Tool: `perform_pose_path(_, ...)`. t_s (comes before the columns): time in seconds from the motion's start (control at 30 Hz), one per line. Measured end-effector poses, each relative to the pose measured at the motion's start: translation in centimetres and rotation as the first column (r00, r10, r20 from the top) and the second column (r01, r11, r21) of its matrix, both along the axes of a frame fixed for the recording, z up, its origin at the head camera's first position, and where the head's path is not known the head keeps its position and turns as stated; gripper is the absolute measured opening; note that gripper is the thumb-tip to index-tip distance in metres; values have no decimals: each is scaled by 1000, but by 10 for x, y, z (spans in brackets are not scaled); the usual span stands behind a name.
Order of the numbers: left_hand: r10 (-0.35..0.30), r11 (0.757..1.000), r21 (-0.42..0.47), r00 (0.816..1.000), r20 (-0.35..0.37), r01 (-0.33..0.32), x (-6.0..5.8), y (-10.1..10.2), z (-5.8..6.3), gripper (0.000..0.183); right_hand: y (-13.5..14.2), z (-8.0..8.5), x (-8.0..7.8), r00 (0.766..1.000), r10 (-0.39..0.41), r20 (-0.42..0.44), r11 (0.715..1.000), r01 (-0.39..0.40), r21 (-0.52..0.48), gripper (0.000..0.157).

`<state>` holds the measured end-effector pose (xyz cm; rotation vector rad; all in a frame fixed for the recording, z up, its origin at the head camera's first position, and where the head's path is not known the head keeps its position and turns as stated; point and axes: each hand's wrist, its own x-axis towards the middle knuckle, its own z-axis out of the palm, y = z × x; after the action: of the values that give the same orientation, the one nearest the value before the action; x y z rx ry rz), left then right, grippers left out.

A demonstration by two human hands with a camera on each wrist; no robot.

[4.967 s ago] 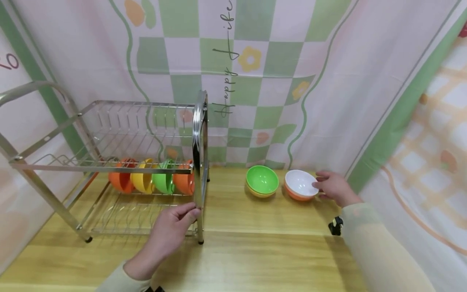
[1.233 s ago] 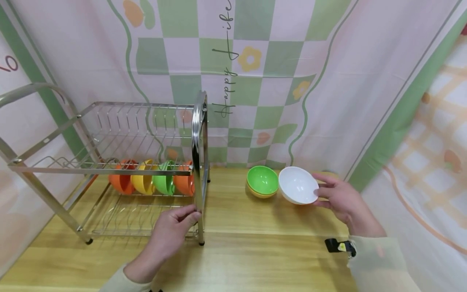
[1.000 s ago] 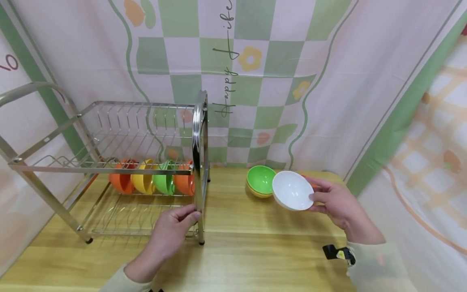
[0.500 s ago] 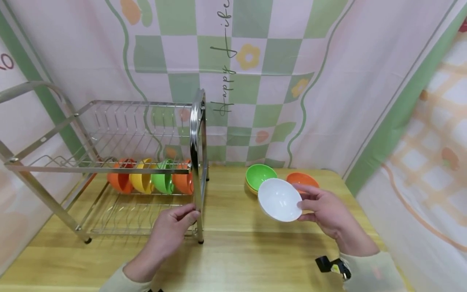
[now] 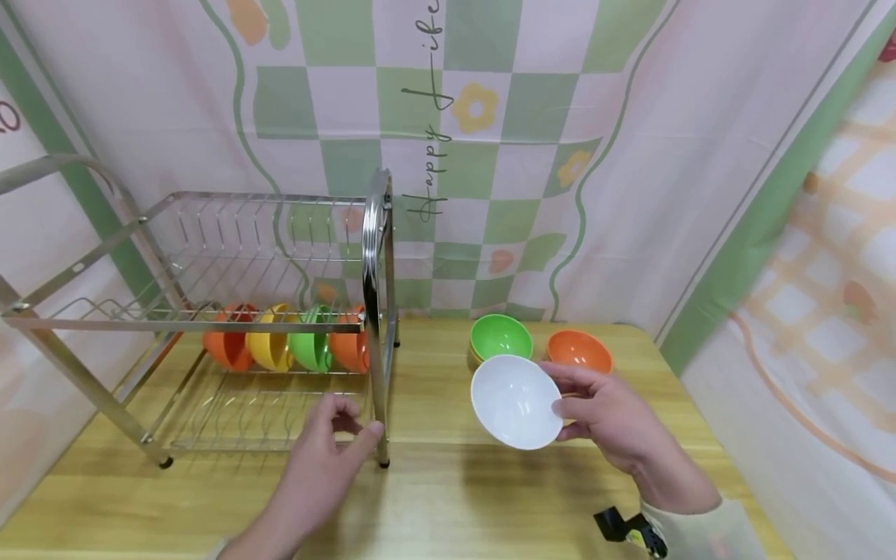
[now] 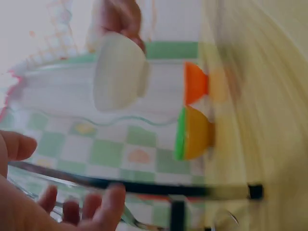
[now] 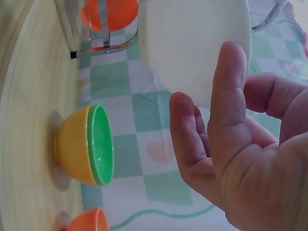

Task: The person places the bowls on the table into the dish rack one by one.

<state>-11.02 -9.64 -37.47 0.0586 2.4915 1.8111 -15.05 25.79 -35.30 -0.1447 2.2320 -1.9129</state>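
Holding one white bowl [image 5: 516,402] in the air over the surface [image 5: 448,498], the right hand [image 5: 612,412] pinched its right rim, thumb on the inside and fingers behind, parted only by the bowl's wall. I counted eight bowls in all. Three sat on the surface: a green bowl [image 5: 500,336] nested in a yellow bowl [image 7: 74,147], and beside that pair a lone orange bowl [image 5: 579,351]. Four more stood on their sides in a row on the lower tier of the single two-tier metal rack [image 5: 371,272]: two orange, one yellow, one green. The white bowl was round, deep and glossy, white inside and out, with a small foot beneath; it tilted, its hollow facing the person. The left hand [image 5: 322,463] was just beside the rack's near right leg, its fingers loosely bent, thumb apart, gripping nothing; whether any fingertip touched the metal, I couldn't tell.
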Motion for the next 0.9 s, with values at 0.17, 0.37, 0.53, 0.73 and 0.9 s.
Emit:
perform_pose_path(0.17, -251, 933, 277, 967, 46, 229, 14, 6, 5, 32, -5, 4, 7, 1000, 27, -16, 1000, -27, -15, 55)
perform_pose_path(0.37, -400, 814, 470, 916, 30, 340, 13, 20, -3, 51, -13, 6, 16, 997, 71, -25, 997, -71, -28, 55)
perform_pose_path(0.53, -407, 780, 525, 913, 11, 341, 9, 32, -7, 63, -18, 4, 23, 996, 83, -21, 996, -83, -23, 54)
perform_pose_path(0.73, -463, 662, 647, 885, -43, 378, 3, 39, -13, 74, -21, 5, 29, 990, 132, -40, 990, -134, -48, 52)
perform_pose_path(0.9, -492, 561, 737, 868, -71, 378, 0, 43, -15, 80, -25, 6, 34, 981, 187, -50, 978, -191, -86, 51)
